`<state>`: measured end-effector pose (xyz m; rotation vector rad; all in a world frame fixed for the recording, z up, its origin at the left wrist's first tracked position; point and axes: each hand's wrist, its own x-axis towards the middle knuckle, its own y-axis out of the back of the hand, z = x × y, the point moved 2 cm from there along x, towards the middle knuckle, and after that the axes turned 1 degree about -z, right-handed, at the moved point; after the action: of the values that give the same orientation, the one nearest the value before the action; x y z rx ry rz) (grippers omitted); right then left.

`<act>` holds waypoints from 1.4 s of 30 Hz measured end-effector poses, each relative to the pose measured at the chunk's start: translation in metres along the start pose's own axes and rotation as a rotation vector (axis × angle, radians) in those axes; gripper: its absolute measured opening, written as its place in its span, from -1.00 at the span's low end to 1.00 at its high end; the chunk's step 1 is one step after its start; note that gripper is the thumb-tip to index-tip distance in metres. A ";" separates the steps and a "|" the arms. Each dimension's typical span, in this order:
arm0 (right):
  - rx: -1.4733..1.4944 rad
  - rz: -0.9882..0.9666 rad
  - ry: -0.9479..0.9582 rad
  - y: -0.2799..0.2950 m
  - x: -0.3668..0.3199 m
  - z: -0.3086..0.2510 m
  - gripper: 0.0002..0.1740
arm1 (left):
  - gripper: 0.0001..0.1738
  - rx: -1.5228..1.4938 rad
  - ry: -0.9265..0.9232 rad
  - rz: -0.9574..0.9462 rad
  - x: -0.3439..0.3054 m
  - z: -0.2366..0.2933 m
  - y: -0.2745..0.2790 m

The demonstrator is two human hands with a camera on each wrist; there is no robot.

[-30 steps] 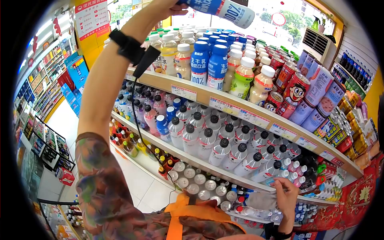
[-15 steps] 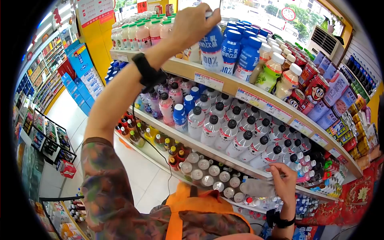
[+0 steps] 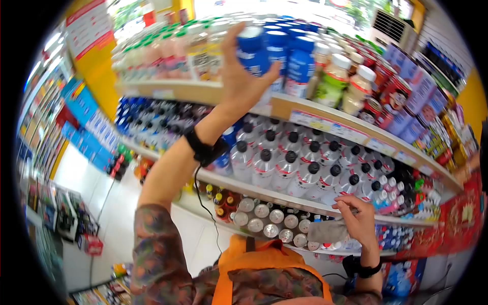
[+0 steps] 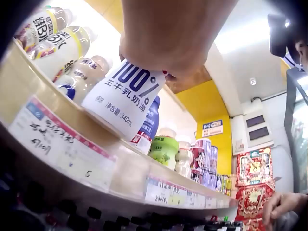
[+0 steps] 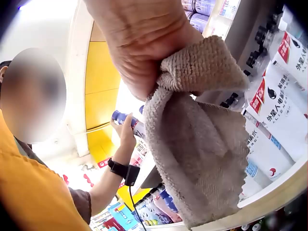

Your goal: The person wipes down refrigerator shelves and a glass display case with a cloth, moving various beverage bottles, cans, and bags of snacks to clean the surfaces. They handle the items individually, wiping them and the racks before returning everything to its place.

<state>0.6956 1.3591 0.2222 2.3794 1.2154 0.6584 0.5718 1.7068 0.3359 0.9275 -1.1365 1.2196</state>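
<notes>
Shelves of drinks fill the head view, and the person's left hand [image 3: 243,81] reaches up to the top shelf [image 3: 284,108], where it grips a blue bottle [image 3: 252,48]. The thumb lies on one side of the bottle and the fingers [image 3: 272,71] curl round the other. The left wrist view shows the bottle's white label with "100%" in blue, and its base at the front lip of the shelf, just above the price tags [image 4: 62,151]. More blue bottles [image 3: 300,61] stand right beside it, then pale green bottles [image 3: 328,81] and red cans [image 3: 394,96] further to the right. A black strap [image 3: 203,147] sits on the left wrist, with a thin cable hanging from it. The right hand [image 3: 360,219] is low, well apart from the left, at the edge of the third shelf down. Its fingers are closed on a bunched grey cloth [image 3: 328,231]; in the right wrist view the cloth hangs below the palm in a loose fold. Clear bottles with black caps [image 3: 290,168] fill the middle shelf between the two hands. An orange vest [image 3: 264,274] over a patterned sleeve [image 3: 152,254] shows at the bottom of the head view.
</notes>
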 end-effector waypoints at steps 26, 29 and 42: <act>0.246 0.092 0.329 0.069 0.098 -0.017 -0.64 | -0.16 0.185 -0.165 0.082 0.004 0.036 -0.091; 0.153 0.032 0.375 0.061 0.113 -0.036 -0.53 | -0.12 0.070 0.056 0.098 0.003 0.025 -0.083; 0.063 -0.152 0.637 0.003 0.062 -0.069 -0.05 | 0.15 -0.400 0.008 -0.254 -0.070 0.209 -0.010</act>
<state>0.6904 1.4172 0.2939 2.1552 1.6591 1.4095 0.5519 1.4887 0.3124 0.7321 -1.1620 0.7532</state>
